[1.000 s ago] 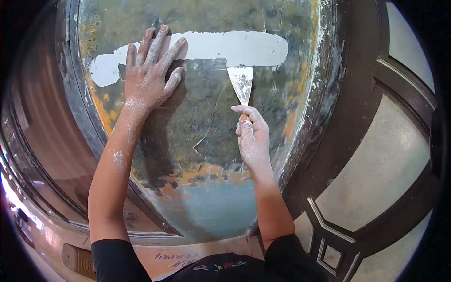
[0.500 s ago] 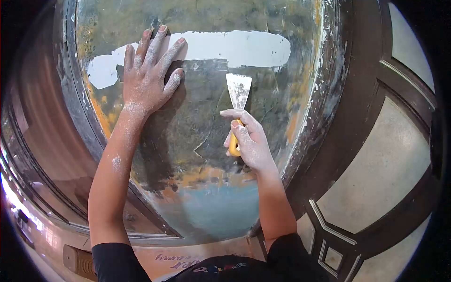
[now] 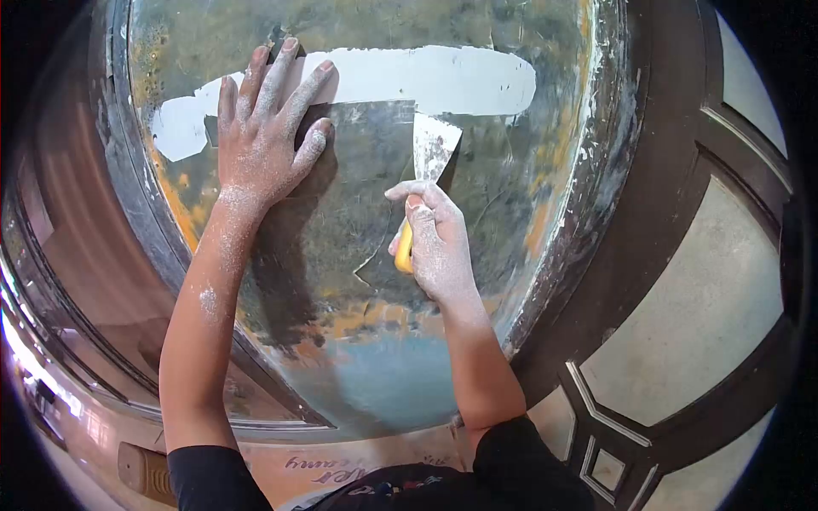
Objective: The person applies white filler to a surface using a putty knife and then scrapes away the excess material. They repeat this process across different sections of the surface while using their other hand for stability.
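Observation:
My left hand (image 3: 266, 140) lies spread on the worn, mottled panel (image 3: 358, 187), its fingers over the left part of a long white strip (image 3: 400, 77). White powder dusts both hands. My right hand (image 3: 434, 234) is closed around the yellow handle of a putty knife (image 3: 436, 146). The knife's blade, speckled white, points up with its wide edge just beneath the strip's lower border. Most of the handle is hidden by my fingers. The strip has a ragged end at the left and a rounded one at the right.
A frame with flaking paint (image 3: 588, 170) borders the panel on the right. Beyond it stands dark woodwork with pale inset panels (image 3: 682, 298). Brown glossy panelling (image 3: 94, 230) runs along the left. Printed lettering (image 3: 324, 468) shows on a surface below.
My right hand has shifted slightly up and left, and the putty knife has tilted, its blade edge now closer to the white strip. My left hand stays in place on the panel.

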{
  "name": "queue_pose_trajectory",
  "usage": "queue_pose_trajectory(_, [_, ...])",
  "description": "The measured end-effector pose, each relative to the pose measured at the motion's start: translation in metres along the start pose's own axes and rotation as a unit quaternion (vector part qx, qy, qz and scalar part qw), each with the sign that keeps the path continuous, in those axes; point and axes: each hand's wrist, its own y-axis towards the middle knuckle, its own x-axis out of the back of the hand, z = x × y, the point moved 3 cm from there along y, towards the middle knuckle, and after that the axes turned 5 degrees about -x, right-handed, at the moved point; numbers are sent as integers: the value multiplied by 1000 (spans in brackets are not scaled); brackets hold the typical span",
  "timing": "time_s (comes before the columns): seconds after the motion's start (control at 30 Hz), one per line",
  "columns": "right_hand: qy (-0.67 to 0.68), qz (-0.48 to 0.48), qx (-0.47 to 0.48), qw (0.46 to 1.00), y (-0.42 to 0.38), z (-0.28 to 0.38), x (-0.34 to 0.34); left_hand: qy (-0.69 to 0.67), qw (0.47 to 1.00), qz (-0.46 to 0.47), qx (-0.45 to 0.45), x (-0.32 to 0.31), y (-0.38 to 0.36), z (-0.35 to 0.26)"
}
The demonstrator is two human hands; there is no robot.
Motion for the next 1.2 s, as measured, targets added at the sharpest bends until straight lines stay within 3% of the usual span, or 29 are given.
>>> queue_pose_trajectory(0.57, [1, -10, -14, 1000, 2, 1, -9, -1, 1000, -7, -3, 0, 0, -1])
queue_pose_trajectory(0.9, [86, -25, 6, 996, 6, -1, -26, 5, 1000, -3, -4, 0, -1, -1])
queue_pose_trajectory(1.2, [22, -9, -8, 1000, 4, 3, -17, 2, 1000, -7, -2, 0, -1, -1])
